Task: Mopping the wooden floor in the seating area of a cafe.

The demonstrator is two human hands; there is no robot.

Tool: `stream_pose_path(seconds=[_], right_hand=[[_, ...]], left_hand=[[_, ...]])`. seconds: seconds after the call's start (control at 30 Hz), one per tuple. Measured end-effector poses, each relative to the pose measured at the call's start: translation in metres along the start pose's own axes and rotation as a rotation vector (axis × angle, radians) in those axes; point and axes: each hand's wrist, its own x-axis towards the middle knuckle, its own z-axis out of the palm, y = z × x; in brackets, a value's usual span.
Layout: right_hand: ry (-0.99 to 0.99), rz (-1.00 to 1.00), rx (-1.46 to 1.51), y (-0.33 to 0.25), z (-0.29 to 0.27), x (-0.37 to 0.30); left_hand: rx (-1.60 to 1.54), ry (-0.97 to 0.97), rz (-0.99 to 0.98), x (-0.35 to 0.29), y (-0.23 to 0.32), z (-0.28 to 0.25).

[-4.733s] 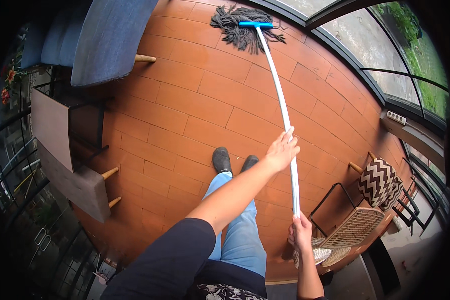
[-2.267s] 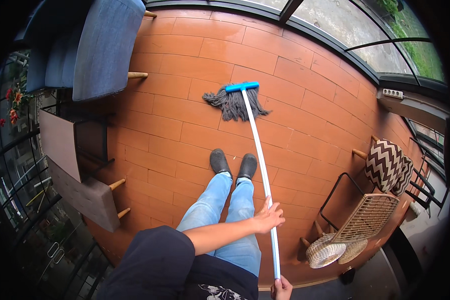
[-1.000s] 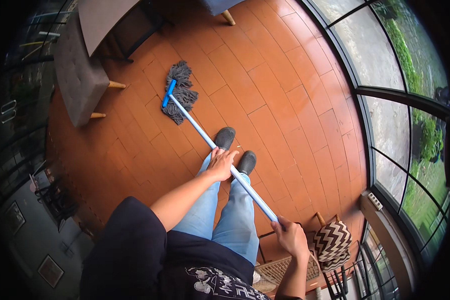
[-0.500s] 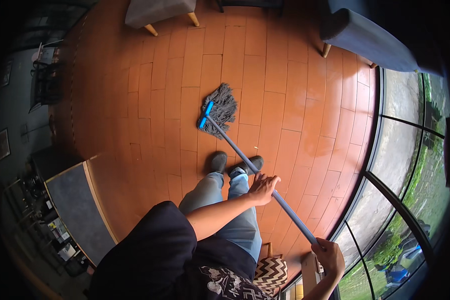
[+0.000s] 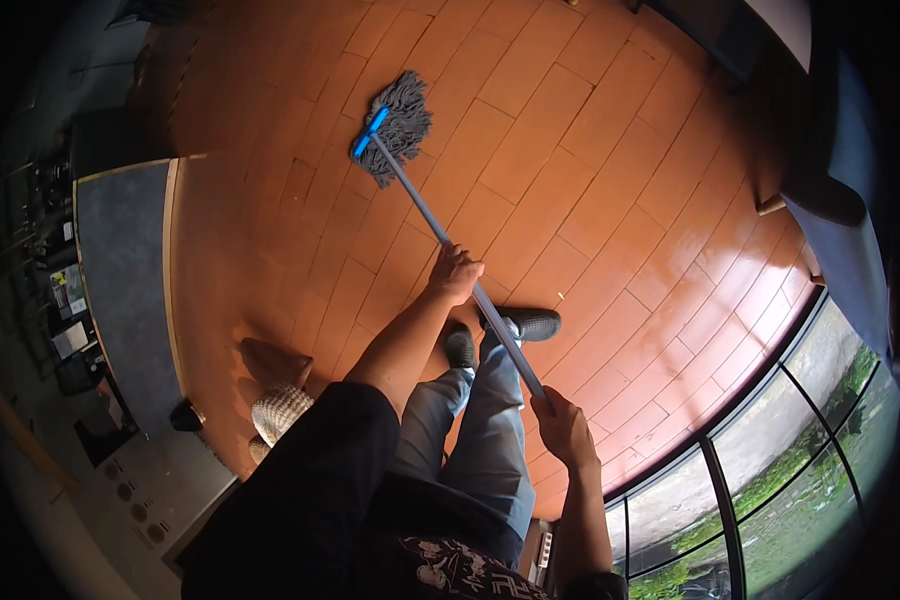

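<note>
Orange floor (image 5: 530,200), grey panel (image 5: 125,290) left of the mop (image 5: 402,120), blue seat (image 5: 845,240) to its right, your hands (image 5: 457,275) (image 5: 567,432) wrapped round its handle (image 5: 507,340)!

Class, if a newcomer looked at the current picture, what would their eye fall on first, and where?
The bright blue bar across the shaggy grey mop head stands out first, left of centre near the top, on the orange tiled floor. Next come the left hand and, lower down, the right hand, both gripping the pole that slants toward the lower right. Bright windows curve along the lower right.
</note>
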Motion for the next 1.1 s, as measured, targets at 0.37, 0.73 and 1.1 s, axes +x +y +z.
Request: stream_pose_path(seconds=[0.37, 0.73, 1.1], right_hand=[[-0.181, 0.610, 0.133, 0.023, -0.102, -0.126], [-0.127, -0.017, -0.027, -0.006, 0.121, -0.048], [-0.051, 0.091, -0.188, 0.006, 0.131, -0.121]], left_hand=[[-0.485, 0.270, 0.101, -0.102, 0.176, 0.036], [-0.006, 0.043, -0.191, -0.166, -0.053, 0.069], [-0.098, -0.131, -0.068, -0.195, -0.006, 0.060]])
